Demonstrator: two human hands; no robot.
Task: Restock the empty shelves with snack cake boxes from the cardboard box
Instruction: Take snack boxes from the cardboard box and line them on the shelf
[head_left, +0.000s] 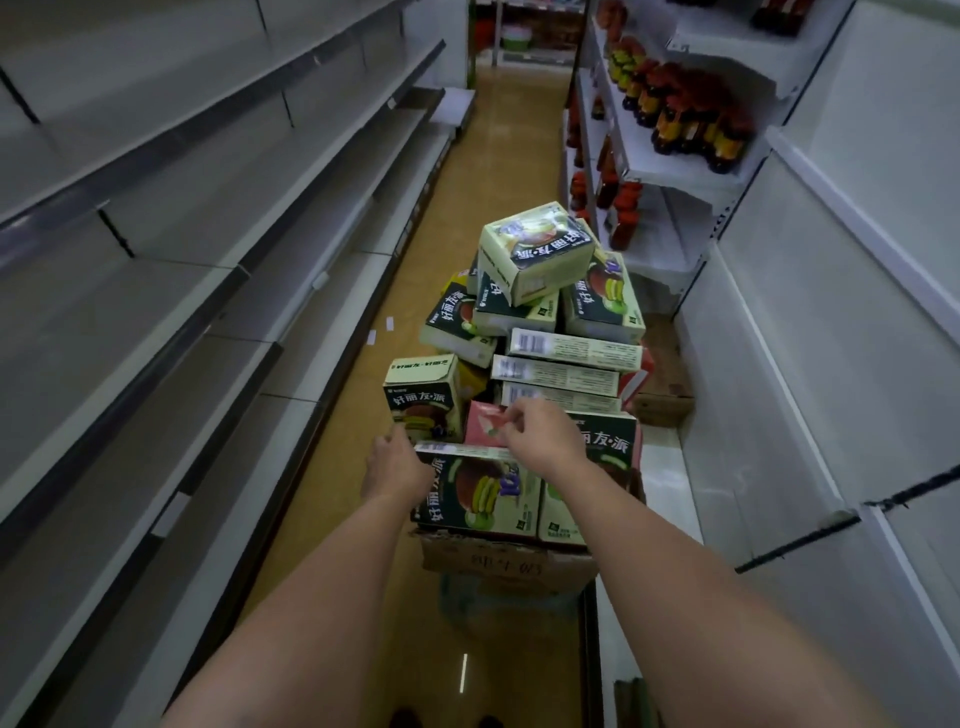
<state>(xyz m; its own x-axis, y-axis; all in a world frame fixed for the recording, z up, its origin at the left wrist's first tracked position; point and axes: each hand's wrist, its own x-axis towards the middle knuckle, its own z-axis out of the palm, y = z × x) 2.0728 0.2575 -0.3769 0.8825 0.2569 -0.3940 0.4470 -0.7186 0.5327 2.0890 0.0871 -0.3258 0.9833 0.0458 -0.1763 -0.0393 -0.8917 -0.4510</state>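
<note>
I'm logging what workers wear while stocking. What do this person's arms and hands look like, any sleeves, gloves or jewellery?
Both forearms are bare, with no sleeves in view. The left hand and right hand wear no gloves, and no watch, bracelet or ring shows.

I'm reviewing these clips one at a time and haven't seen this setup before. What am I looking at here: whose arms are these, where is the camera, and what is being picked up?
There is no machine here. A person wears a wide-angle camera on the head, so the single picture looks forward and down along their own two bare arms.

They stand in a shop aisle. In front of them a cardboard box is heaped high with snack cake boxes, mostly green, loosely stacked. The left hand lies against the left end of the nearest green box, though its fingers are partly hidden. The right hand has its fingers curled on a pink box just behind it.

The grey shelves on the left carry no goods. On the right, further down, shelves hold bottles.
</note>
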